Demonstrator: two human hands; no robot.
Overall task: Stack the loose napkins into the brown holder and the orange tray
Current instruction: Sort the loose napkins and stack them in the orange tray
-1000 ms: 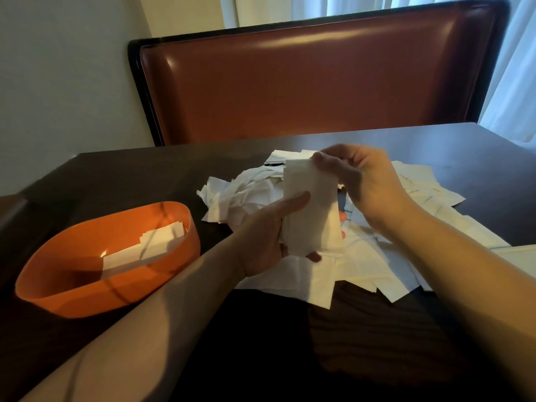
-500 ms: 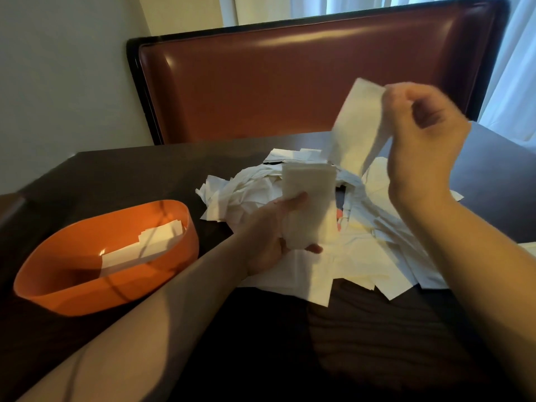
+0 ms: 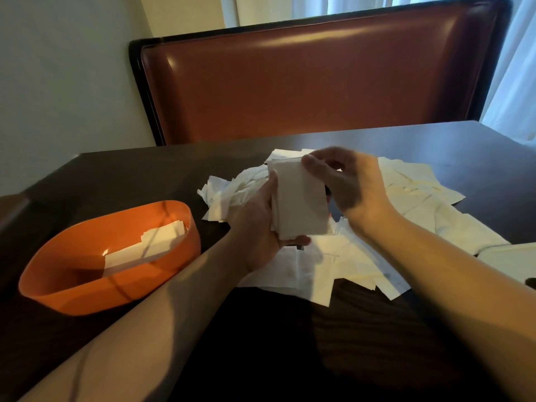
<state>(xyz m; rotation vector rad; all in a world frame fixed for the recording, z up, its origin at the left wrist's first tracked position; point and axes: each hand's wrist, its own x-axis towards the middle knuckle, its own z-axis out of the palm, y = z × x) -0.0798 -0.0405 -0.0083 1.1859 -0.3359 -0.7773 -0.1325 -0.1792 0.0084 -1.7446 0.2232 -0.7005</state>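
Note:
My left hand (image 3: 258, 227) grips a small upright stack of folded white napkins (image 3: 298, 201) above the table. My right hand (image 3: 348, 184) pinches the stack's top right edge, thumb on the front face. A loose heap of white napkins (image 3: 406, 204) spreads over the dark table under and to the right of both hands. At the left stands the orange tray (image 3: 58, 288), an oval tub with a few flat napkins (image 3: 145, 248) lying inside. The brown holder is not in view.
The dark wooden table (image 3: 290, 358) reaches to the near edge of the view. A red-brown padded bench back (image 3: 304, 76) stands behind the table. Another white napkin (image 3: 510, 262) lies at the far right edge.
My right hand had lifted one napkin high above the heap; it has now come down and laid that napkin onto the stack in my left hand.

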